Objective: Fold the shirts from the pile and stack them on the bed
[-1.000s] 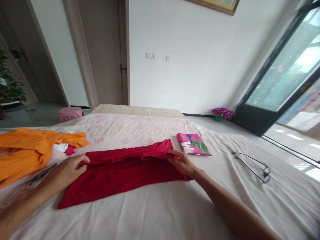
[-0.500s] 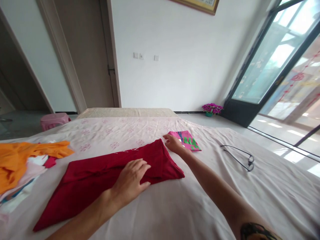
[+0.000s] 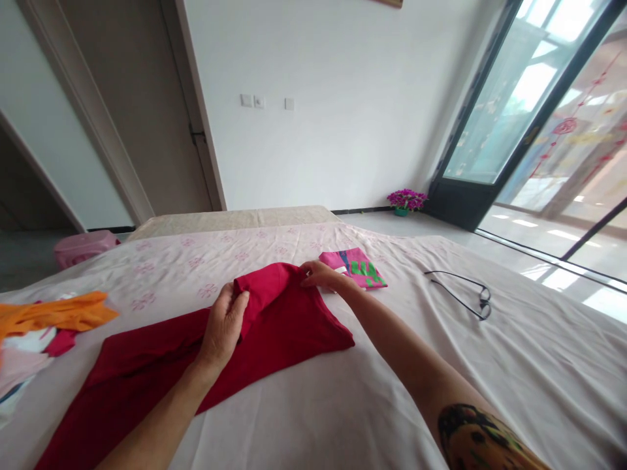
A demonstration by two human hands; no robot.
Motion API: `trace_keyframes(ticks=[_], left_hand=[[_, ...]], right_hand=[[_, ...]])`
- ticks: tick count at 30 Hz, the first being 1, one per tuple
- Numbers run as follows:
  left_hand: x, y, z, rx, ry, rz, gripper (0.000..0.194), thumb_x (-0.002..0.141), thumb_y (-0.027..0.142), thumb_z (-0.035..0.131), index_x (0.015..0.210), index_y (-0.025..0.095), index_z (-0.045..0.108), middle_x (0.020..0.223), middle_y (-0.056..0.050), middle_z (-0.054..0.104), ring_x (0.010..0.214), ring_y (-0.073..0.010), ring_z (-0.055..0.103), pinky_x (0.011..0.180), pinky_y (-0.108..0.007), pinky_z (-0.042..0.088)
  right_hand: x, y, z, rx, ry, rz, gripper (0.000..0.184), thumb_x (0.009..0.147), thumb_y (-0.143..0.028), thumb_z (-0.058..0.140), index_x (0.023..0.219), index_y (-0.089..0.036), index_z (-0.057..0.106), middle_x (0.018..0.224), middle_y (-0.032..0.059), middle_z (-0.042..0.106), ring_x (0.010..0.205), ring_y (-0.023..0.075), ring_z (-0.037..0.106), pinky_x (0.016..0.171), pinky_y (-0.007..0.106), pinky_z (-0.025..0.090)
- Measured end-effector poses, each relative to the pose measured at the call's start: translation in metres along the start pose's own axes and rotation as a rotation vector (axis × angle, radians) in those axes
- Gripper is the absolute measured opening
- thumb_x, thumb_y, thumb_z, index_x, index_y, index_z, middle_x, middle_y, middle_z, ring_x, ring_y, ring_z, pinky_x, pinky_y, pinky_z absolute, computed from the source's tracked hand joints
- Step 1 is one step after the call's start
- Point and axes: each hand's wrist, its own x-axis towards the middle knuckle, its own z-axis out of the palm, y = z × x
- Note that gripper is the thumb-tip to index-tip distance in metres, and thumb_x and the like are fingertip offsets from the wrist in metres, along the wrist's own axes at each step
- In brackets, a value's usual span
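A red garment point(image 3: 274, 346), partly folded, lies slantwise across the bed in front of me; its exact kind cannot be made out. My left hand point(image 3: 226, 323) is closed on a raised flap of it, thumb on top and fingers behind. At the garment's far right corner, my right hand point(image 3: 318, 274) pinches the edge of the cloth between thumb and fingers. The flap stands up from the layer beneath between both hands. Just beyond my right hand lies a folded pink cloth point(image 3: 355, 267) with green and blue print.
A pale flowered sheet point(image 3: 392, 405) covers the bed. Orange clothing point(image 3: 59, 314) tops a pile at the left. Eyeglasses point(image 3: 484, 303) with open temples lie at the right. Beyond the bed are a pink stool point(image 3: 85, 248) and a pot of purple flowers point(image 3: 406, 200).
My left hand, lying flat on the red garment before, has moved left and lifted a flap of it. My right hand has closed on the far corner. The view has shifted slightly right.
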Motion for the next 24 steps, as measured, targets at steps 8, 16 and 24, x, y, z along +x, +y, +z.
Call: trace_keyframes(ticks=[8,16,24], left_hand=[[0.005,0.007,-0.006,-0.071,0.021,0.081,0.02,0.089,0.035,0.048,0.095,0.02,0.059,0.098,-0.001,0.067,0.09,-0.0188,0.06,0.088,-0.029,0.047],[-0.016,0.014,0.001,0.025,-0.305,0.155,0.016,0.09,0.029,0.046,0.095,0.02,0.058,0.086,-0.001,0.065,0.081,-0.0178,0.06,0.078,-0.029,0.049],[-0.038,0.008,0.022,0.227,-0.606,0.345,0.023,0.083,0.011,0.046,0.098,0.022,0.06,0.097,-0.004,0.066,0.091,-0.0188,0.061,0.085,-0.032,0.049]], right_hand=[[0.003,-0.009,-0.008,0.224,-0.041,0.04,0.035,0.067,-0.013,0.072,0.101,-0.019,0.07,0.084,-0.0027,0.07,0.078,0.014,0.063,0.068,0.021,0.048],[0.005,-0.001,-0.003,-0.178,0.152,-0.015,0.015,0.072,-0.016,0.069,0.085,-0.021,0.074,0.089,0.0021,0.072,0.08,0.0176,0.063,0.071,0.024,0.046],[0.003,0.001,-0.002,-0.242,0.162,-0.151,0.037,0.069,-0.001,0.056,0.093,-0.023,0.075,0.098,0.0001,0.073,0.088,0.0171,0.064,0.077,0.022,0.047]])
